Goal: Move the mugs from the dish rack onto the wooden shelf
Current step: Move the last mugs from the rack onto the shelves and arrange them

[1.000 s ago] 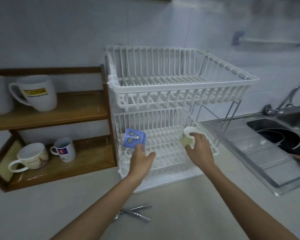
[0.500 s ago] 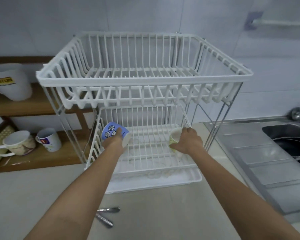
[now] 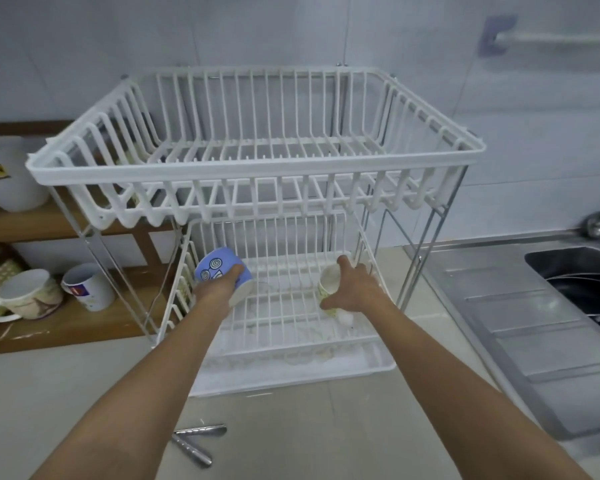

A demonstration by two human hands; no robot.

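A white two-tier dish rack (image 3: 257, 171) stands on the counter in front of me. Both my hands reach into its lower tier. My left hand (image 3: 219, 292) grips a blue mug (image 3: 215, 268) with white swirl marks, tilted, at the tier's left side. My right hand (image 3: 352, 289) closes over a pale cream mug (image 3: 328, 284) at the right side, hiding most of it. The rack's upper tier holds nothing. The wooden shelf (image 3: 70, 317) sits to the left, partly behind the rack.
On the shelf's lower board stand a cream mug (image 3: 25, 296) and a small white mug (image 3: 89, 285); a large white mug (image 3: 4, 174) is on the upper board. Metal tongs (image 3: 194, 441) lie on the counter near me. A steel sink (image 3: 568, 282) is at right.
My view has moved closer to the rack and rightward. Both hands went deeper into the lower tier and closed on the two mugs.
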